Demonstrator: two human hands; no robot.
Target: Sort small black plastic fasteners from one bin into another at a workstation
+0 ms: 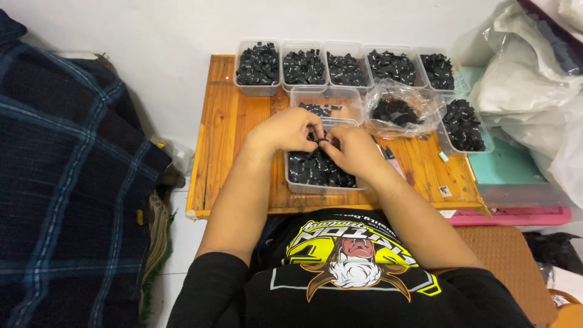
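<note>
Small black folded piece sits pinched between both hands, just above the clear plastic tub of black pieces at the near middle of the orange wooden tabletop. Left hand is curled, fingertips closed on the piece; right hand is curled too, fingers meeting the left's at the piece. Both hands hover over the tub's far edge. Behind it is a nearly empty clear tub with a few black pieces. Crumpled clear plastic bag holding black pieces lies just right of that. Row of five clear tubs full of black pieces lines the far edge. Another filled tub stands at the right edge. Dark plaid cloth lies on the left, well apart.
</note>
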